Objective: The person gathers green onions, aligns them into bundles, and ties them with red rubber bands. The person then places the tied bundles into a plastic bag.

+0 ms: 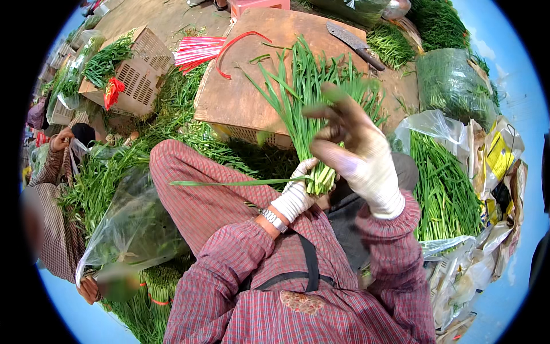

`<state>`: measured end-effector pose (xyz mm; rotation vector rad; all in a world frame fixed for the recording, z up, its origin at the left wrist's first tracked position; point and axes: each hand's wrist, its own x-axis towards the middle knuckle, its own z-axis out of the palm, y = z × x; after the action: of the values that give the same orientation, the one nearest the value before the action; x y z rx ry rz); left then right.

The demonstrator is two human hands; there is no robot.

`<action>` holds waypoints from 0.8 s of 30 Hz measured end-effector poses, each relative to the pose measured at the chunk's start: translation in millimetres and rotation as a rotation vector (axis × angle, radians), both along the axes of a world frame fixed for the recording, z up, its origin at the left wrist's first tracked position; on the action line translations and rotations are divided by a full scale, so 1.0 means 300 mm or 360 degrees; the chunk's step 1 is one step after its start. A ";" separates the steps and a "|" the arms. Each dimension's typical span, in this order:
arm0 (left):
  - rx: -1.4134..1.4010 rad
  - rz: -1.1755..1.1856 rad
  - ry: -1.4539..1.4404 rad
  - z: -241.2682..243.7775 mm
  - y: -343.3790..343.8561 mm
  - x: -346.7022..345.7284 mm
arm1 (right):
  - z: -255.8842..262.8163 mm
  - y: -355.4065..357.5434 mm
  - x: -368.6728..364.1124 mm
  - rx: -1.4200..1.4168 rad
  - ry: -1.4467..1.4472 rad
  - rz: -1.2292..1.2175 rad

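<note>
My left hand, in a white knit glove with a metal watch at the wrist, grips a bunch of garlic chives near its pale cut ends. The green leaves fan out away from me over a wooden board. One loose leaf sticks out leftward from beside that hand. My right hand, also gloved and soiled at the fingers, hovers just right of the bunch. Its fingers are spread and blurred by motion, and I see nothing held in them.
On the board lie a cleaver and a red strip, beside red-and-white ties. An open plastic bag of chives stands to my right. At left are a plastic crate and a person's hand holding a clear bag.
</note>
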<state>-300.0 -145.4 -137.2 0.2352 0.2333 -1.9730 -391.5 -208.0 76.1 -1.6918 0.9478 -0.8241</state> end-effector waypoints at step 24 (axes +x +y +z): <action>0.0188 0.0266 -0.0657 -0.029 0.086 -0.064 | -0.282 0.246 0.093 -0.0614 -0.0020 0.0369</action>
<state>-319.3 -119.7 -145.9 0.6688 0.0965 -1.7031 -363.6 -134.1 -8.4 -2.0780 0.5917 -0.8986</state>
